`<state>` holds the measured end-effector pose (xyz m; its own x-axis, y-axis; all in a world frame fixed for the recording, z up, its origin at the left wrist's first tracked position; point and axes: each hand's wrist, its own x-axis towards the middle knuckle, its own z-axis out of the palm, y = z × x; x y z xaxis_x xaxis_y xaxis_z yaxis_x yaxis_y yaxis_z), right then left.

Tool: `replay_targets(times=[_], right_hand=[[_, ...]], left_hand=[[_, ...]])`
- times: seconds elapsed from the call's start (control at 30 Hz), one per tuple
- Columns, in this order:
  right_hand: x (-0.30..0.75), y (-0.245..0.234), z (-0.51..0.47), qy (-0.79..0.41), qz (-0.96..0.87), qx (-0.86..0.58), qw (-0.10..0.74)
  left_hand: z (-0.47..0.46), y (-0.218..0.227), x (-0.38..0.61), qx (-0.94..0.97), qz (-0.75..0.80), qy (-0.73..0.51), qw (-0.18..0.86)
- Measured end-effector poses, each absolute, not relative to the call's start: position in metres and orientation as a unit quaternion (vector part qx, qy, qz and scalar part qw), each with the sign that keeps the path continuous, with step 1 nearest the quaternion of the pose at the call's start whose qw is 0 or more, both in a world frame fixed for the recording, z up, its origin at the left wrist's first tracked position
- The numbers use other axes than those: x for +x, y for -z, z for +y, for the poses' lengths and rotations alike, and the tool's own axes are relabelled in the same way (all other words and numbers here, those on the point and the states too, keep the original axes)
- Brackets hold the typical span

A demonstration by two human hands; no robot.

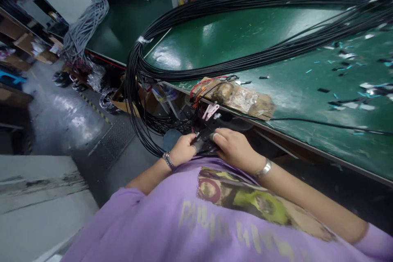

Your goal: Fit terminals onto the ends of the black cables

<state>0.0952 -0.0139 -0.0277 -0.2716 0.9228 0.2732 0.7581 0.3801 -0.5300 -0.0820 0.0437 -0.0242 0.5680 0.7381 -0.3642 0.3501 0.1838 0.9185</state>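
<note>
Close to my belly, my left hand (183, 150) is closed, thumb pressed toward the fingers. Facing it a short way off, my right hand (236, 147) is also closed in a pinch. Dark, thin pieces lie between the two hands, too blurred to make out. A bundle of black cables (133, 73) hangs over the table edge, its lower strands passing down beside my left wrist. Just beyond the hands, a pink clip-like piece (211, 111) sticks out at the table edge. Above it lies a taped brown block (245, 99) with red and black wires.
The long black cable loop spreads over the green table (190, 53). Black and white scraps (353, 100) litter its right side. Grey cable bundles (86, 20) hang at the far left. An open cardboard box (123, 98) stands under the hanging cables. A white surface (43, 204) is at lower left.
</note>
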Motion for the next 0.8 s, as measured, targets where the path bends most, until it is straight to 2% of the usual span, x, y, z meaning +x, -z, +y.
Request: replay_targets(times=[0.07,0.17,0.33,0.53,0.8], right_hand=[[0.102,0.026,-0.015,-0.191,-0.804,-0.493,0.274],[0.108,0.024,-0.009,-0.258,-0.768,-0.506,0.295],[0.100,0.023,-0.003,-0.234,-0.739,-0.533,0.341],[0.096,0.035,-0.015,-0.314,-0.705,-0.485,0.412],[0.089,0.027,-0.019,-0.515,-0.450,-0.564,0.463]], left_hand=[[0.045,0.025,-0.086,0.587,0.455,-0.143,0.654],[0.045,0.027,-0.088,0.566,0.438,-0.139,0.685],[0.044,0.024,-0.088,0.574,0.424,-0.095,0.694],[0.044,0.025,-0.087,0.571,0.404,-0.115,0.705],[0.040,0.027,-0.083,0.593,0.428,-0.179,0.659]])
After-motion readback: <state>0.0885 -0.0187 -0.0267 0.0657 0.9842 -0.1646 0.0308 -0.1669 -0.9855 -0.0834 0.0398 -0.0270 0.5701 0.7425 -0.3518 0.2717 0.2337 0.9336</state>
